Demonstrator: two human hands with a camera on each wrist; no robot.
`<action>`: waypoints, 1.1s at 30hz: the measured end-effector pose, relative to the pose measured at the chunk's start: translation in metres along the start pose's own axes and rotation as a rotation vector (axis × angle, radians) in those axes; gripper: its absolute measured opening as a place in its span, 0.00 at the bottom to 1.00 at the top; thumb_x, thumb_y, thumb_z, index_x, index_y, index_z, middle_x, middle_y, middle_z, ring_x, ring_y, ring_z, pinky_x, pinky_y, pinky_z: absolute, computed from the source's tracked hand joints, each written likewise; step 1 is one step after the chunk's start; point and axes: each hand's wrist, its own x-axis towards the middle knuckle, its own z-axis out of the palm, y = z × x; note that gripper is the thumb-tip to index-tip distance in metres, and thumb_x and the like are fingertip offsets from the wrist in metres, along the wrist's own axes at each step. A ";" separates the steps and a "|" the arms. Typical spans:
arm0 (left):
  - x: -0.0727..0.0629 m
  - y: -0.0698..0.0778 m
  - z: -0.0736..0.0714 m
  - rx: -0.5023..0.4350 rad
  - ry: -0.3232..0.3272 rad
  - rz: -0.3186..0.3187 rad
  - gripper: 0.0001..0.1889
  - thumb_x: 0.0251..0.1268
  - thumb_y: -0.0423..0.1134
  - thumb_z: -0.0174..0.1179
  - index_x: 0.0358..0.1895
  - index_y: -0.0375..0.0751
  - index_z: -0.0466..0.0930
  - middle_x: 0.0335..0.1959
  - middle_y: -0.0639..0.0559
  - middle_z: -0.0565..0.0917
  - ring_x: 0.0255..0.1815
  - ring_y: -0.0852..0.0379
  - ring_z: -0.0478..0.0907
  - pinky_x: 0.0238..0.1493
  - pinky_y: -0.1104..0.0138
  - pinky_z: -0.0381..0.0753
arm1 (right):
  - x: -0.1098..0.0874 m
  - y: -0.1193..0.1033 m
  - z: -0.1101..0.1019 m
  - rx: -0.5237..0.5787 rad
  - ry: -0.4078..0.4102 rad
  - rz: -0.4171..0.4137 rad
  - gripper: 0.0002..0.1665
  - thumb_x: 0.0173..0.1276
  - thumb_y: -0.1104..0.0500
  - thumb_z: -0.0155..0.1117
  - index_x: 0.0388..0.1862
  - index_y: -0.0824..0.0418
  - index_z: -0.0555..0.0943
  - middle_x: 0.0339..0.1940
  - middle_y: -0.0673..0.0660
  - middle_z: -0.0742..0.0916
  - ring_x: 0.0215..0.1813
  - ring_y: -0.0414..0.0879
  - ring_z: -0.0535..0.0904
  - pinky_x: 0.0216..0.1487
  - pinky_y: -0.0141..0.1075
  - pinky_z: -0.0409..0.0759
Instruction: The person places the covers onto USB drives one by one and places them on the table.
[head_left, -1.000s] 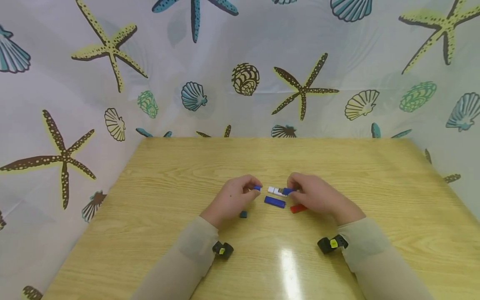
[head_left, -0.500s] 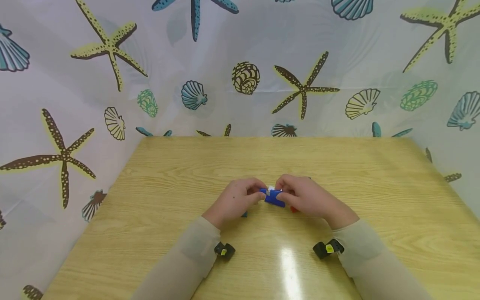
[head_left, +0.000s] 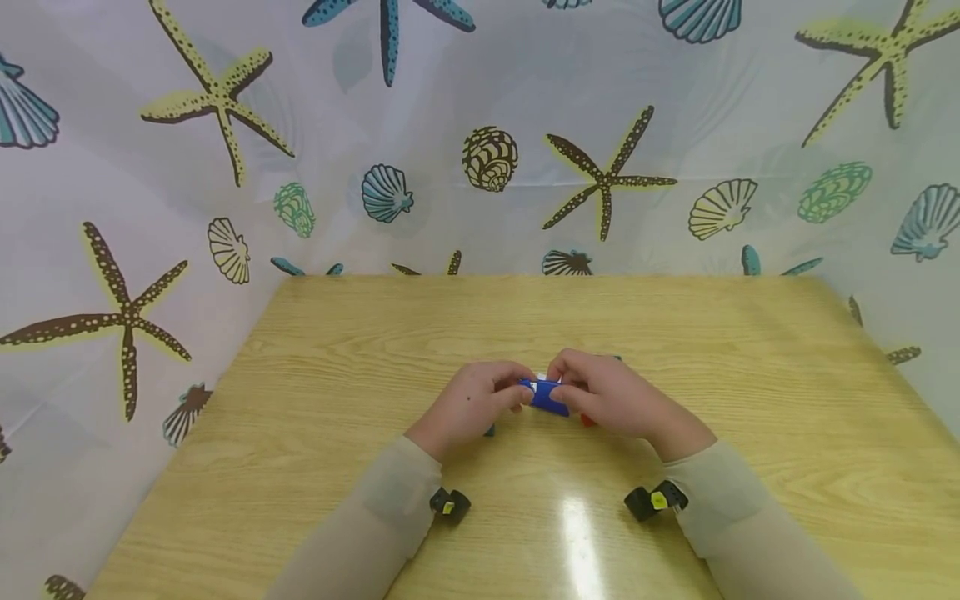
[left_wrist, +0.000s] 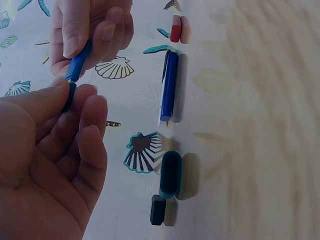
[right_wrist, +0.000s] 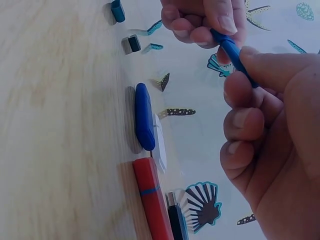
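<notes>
My left hand [head_left: 471,404] pinches a small blue cap [left_wrist: 68,98] between thumb and forefinger. Facing it, my right hand [head_left: 618,402] pinches the body of a blue USB flash drive [left_wrist: 80,62]. Cap and drive meet end to end above the table, with a thin pale sliver showing at the joint in the left wrist view. Fingers hide parts of both pieces. Below them lies another blue USB stick [right_wrist: 143,117], beside a white stick [right_wrist: 159,145]. A red stick [right_wrist: 151,197] and a dark teal drive with a bare metal plug [right_wrist: 177,217] lie nearer my right hand.
Near my left hand, a teal cap [left_wrist: 171,175] and a small dark cap [left_wrist: 158,210] rest on the wooden table [head_left: 375,333]. Behind and at the sides hangs a white cloth [head_left: 450,217] printed with starfish and shells.
My hands have come together from apart, the right moving left with the blue drive. Since half a second ago, less of the metal plug shows between drive and cap.
</notes>
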 end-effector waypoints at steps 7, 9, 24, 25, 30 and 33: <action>-0.004 0.003 0.002 -0.034 0.010 0.000 0.09 0.76 0.49 0.58 0.52 0.62 0.86 0.41 0.60 0.86 0.41 0.56 0.82 0.37 0.60 0.80 | 0.000 -0.002 0.002 0.014 0.001 -0.017 0.05 0.80 0.54 0.58 0.48 0.52 0.76 0.26 0.56 0.84 0.20 0.43 0.75 0.28 0.38 0.76; -0.004 0.004 0.003 -0.050 0.005 -0.010 0.09 0.76 0.48 0.59 0.51 0.60 0.86 0.40 0.56 0.87 0.39 0.54 0.82 0.36 0.60 0.80 | 0.000 -0.003 0.005 0.012 0.010 -0.023 0.04 0.80 0.53 0.58 0.47 0.52 0.76 0.26 0.55 0.84 0.20 0.43 0.75 0.28 0.37 0.76; -0.001 0.009 0.008 -0.014 0.026 -0.025 0.04 0.76 0.44 0.59 0.45 0.55 0.83 0.35 0.53 0.85 0.35 0.59 0.80 0.38 0.64 0.80 | 0.004 -0.009 0.017 0.015 0.103 -0.036 0.03 0.79 0.55 0.58 0.44 0.52 0.75 0.28 0.49 0.84 0.29 0.43 0.74 0.31 0.36 0.73; -0.002 0.008 0.008 0.002 0.031 -0.011 0.04 0.76 0.45 0.59 0.45 0.55 0.83 0.36 0.53 0.85 0.35 0.59 0.79 0.38 0.64 0.80 | 0.005 -0.008 0.016 0.012 0.107 -0.038 0.03 0.79 0.55 0.58 0.44 0.52 0.75 0.28 0.49 0.83 0.28 0.43 0.74 0.31 0.36 0.72; -0.002 0.006 0.010 0.077 0.057 0.007 0.03 0.77 0.46 0.59 0.46 0.57 0.81 0.37 0.56 0.85 0.35 0.60 0.77 0.39 0.63 0.77 | 0.003 0.001 0.012 0.027 0.107 0.019 0.03 0.80 0.52 0.57 0.45 0.49 0.75 0.29 0.50 0.82 0.25 0.45 0.75 0.30 0.38 0.76; -0.002 0.005 0.006 0.091 0.088 -0.028 0.06 0.78 0.47 0.57 0.48 0.54 0.82 0.37 0.57 0.84 0.35 0.58 0.76 0.38 0.62 0.77 | 0.002 0.010 0.007 -0.001 0.141 0.075 0.03 0.79 0.52 0.58 0.47 0.48 0.76 0.28 0.52 0.81 0.23 0.46 0.75 0.29 0.40 0.76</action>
